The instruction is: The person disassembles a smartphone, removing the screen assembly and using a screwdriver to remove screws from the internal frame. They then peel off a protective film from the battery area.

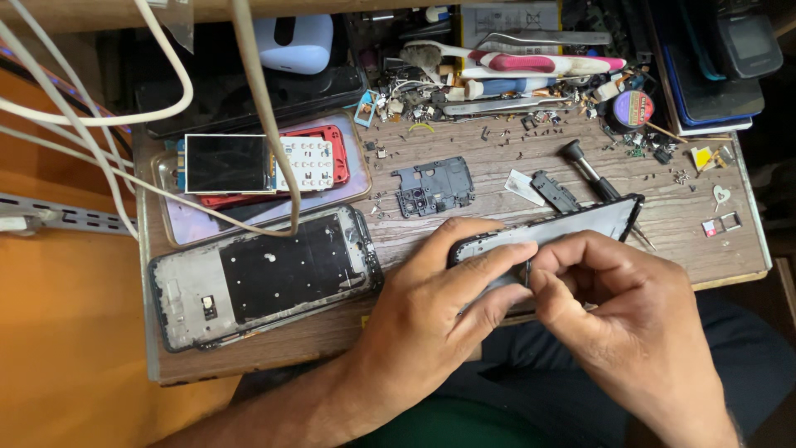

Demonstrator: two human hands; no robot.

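Above the bench [464,241], our left hand [431,307] and right hand [630,323] both grip a phone frame [572,226]; left of it lies a stripped chassis [257,282], covers already off.

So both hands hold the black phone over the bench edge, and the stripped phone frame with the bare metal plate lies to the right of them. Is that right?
Not quite. In the head view, the left hand and right hand do hold the black phone over the edge of the bench, but the stripped phone frame lies to their left, not their right.
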